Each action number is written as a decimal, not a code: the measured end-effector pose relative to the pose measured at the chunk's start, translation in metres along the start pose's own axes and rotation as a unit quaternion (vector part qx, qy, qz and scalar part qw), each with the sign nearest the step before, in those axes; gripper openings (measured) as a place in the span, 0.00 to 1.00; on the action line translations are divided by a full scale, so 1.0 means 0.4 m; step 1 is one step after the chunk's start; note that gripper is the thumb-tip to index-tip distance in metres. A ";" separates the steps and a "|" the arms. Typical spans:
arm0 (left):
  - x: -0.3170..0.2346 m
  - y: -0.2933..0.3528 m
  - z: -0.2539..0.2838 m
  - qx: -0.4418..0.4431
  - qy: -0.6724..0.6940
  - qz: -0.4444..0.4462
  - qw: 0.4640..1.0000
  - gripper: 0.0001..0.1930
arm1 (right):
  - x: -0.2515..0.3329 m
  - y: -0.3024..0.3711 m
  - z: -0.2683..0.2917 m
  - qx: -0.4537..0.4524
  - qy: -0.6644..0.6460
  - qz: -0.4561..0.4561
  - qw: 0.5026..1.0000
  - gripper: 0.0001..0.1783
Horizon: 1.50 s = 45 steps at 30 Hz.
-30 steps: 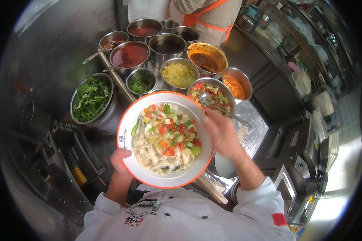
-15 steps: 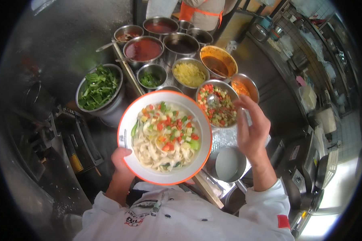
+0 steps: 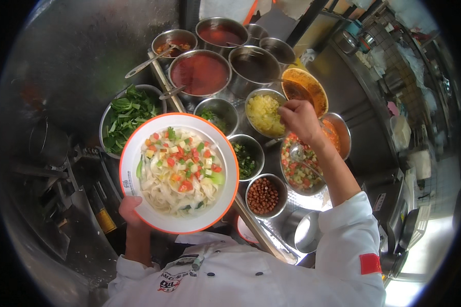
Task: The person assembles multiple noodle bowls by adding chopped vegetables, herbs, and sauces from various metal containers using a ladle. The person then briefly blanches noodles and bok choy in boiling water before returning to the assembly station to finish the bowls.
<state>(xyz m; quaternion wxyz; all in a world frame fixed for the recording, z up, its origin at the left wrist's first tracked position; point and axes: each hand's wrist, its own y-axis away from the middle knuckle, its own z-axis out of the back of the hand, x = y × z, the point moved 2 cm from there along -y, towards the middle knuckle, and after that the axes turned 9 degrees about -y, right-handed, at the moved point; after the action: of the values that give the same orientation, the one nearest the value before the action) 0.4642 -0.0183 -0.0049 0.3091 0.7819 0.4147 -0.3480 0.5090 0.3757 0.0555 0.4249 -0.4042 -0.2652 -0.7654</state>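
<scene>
My left hand (image 3: 131, 211) grips a white bowl (image 3: 130, 176) with an orange rim, its thumb on the lower left edge. Wide white noodles (image 3: 161, 187) fill the bowl, topped with diced red, green and pale vegetables (image 3: 182, 156) and some green leaves. My right hand (image 3: 301, 121) is over the right edge of a metal pot of chopped yellow food (image 3: 264, 113). Its fingers are bent together, and anything between them is hidden. Beneath that forearm sits a metal bowl of diced mixed vegetables (image 3: 298, 171) with a ladle (image 3: 298, 151) in it.
Pots of red liquid (image 3: 200, 73) and dark liquid (image 3: 253, 64) stand at the back, some with ladles. An orange-brown sauce pot (image 3: 312, 87) is at right. Closer are chopped greens (image 3: 245, 159) and reddish-brown nuts (image 3: 262, 196). Leafy greens (image 3: 130, 113) fill a bowl at left.
The noodle bowl has shifted left, uncovering the chopped greens and nuts. My right hand has gone from beside the diced vegetables up to the yellow food, its fingers closing.
</scene>
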 end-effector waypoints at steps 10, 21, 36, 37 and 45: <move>-0.011 0.050 -0.004 -0.067 0.045 0.000 0.997 0.38 | -0.067 0.150 -0.151 0.317 0.253 0.169 0.898 0.33; 0.052 0.081 -0.011 -0.035 0.143 -0.009 0.989 0.35 | -0.031 0.068 -0.193 0.302 0.031 -0.030 0.952 0.12; 0.087 0.048 -0.011 -0.069 0.153 0.018 0.986 0.34 | 0.182 0.025 -0.232 0.187 0.043 0.209 0.959 0.08; 0.085 0.054 -0.005 -0.110 0.155 0.038 0.981 0.34 | 0.140 -0.054 -0.249 0.180 0.090 0.204 0.958 0.08; 0.133 0.026 -0.076 -0.006 0.072 -0.125 0.990 0.36 | -0.116 -0.210 -0.267 0.215 0.230 0.487 0.815 0.15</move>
<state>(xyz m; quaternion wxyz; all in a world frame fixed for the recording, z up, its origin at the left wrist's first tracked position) 0.5038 0.0233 -0.0284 0.2375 0.7449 0.5324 -0.3245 0.4088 0.3580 -0.0458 0.8667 -0.1914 -0.0862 -0.4526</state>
